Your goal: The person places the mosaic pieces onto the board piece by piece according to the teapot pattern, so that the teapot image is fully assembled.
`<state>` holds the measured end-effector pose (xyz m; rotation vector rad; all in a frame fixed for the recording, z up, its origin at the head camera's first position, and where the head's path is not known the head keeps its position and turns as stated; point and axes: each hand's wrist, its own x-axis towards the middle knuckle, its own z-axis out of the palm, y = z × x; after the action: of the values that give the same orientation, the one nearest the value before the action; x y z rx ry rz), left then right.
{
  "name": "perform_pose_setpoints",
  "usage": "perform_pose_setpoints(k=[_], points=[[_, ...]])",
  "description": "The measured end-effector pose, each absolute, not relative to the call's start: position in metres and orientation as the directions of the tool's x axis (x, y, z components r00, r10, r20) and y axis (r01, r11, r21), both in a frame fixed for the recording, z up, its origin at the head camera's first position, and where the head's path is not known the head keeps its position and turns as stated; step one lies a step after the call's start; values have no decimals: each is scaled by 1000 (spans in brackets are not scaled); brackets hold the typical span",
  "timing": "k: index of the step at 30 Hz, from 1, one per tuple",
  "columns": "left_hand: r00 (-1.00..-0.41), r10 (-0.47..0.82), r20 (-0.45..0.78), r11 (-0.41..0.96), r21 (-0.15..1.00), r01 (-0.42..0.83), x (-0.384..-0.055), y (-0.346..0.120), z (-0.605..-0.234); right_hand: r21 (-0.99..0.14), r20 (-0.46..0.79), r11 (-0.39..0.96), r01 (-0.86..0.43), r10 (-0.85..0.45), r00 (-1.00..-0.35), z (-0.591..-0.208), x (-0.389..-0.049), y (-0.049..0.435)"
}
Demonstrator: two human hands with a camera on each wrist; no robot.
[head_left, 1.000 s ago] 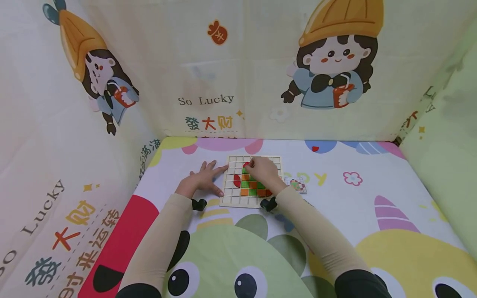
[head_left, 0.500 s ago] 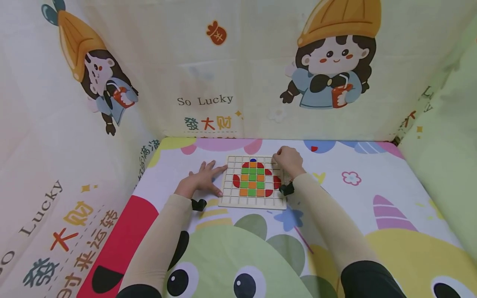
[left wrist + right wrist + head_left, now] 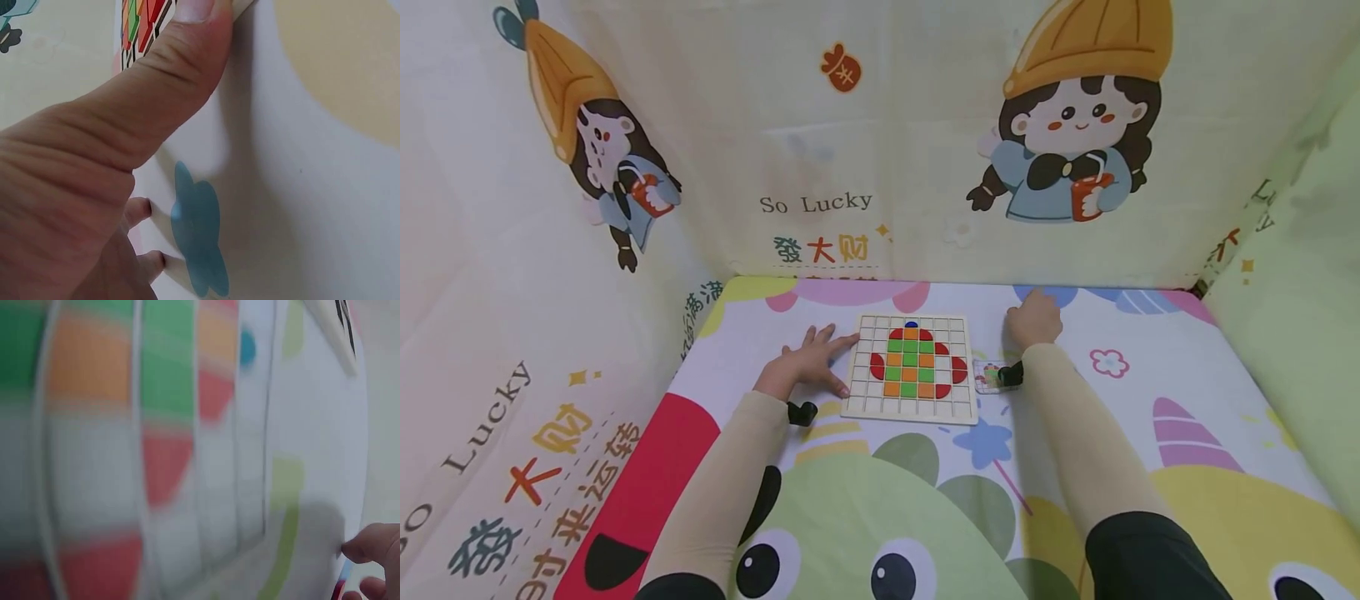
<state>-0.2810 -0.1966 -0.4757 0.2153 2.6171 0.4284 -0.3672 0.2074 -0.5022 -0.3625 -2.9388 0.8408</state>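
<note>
In the head view, a pale gridded board [image 3: 868, 408] lies on the tabletop, with green, orange and red pieces and a small blue piece [image 3: 912, 324] in its squares. At the board's left edge my left hand [image 3: 805, 365] rests with spread fingers. Its thumb [image 3: 187, 62] lies against the board's edge in the left wrist view. My right hand [image 3: 1035, 321] is beyond the board's right side, fingers bent, by a printed blue shape. A small red shape [image 3: 338, 590] shows near its fingertips in the right wrist view; whether they touch or hold it I cannot tell.
A small pattern card [image 3: 987, 377] lies right of the board, partly hidden by the black wrist camera [image 3: 1011, 374]. The table cover [image 3: 1075, 417] carries large cartoon prints. Pale printed curtains [image 3: 917, 242] stand behind and at both sides.
My right hand has left the board's top and moved right to the blue print, uncovering the pieces and the card. The left hand stays at the board's edge.
</note>
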Motion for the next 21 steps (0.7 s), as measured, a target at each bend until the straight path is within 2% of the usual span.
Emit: perform_pose_setpoints(k=[5,12,17,21], points=[[-875,221,-431,939,336,71,-280,-195,-476,-562,-18,787,254,296,-955,-507,-372,224],[-878,214,-429,943,325,71,-279,-195,-477,-499,-27,832,244,266,-964,-507,-376,227],[-878,216,-428,944,323,75,-280,-195,-476,-484,9,860,159,186,-982,-503,-375,226],[-876,218,-429,944,320,78,-280,-196,-476,-496,40,868,33,61,-997,-509,-379,230]])
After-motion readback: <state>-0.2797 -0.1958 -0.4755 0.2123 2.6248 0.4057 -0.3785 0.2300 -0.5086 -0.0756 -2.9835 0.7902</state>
